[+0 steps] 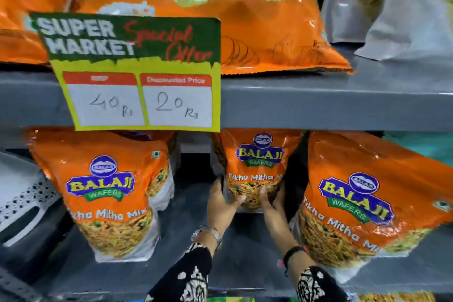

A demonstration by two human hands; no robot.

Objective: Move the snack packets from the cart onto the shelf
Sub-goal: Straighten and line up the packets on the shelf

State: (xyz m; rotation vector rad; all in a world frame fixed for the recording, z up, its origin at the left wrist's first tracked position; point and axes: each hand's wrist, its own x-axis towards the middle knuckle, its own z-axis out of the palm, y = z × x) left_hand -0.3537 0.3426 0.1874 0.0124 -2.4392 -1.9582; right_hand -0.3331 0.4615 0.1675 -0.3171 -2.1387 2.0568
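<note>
An orange snack packet [257, 167] stands upright at the back middle of the lower grey shelf [220, 240]. My left hand [223, 203] grips its lower left side and my right hand [272, 203] grips its lower right side. A second orange packet [110, 193] stands to the left and a third [362, 198] leans to the right. The cart is out of view.
A price sign [137, 73] hangs over the edge of the upper shelf [318, 103]. Large orange bags [245, 19] and grey pouches [404, 19] lie on the upper shelf. A white perforated object [22, 193] sits at the far left.
</note>
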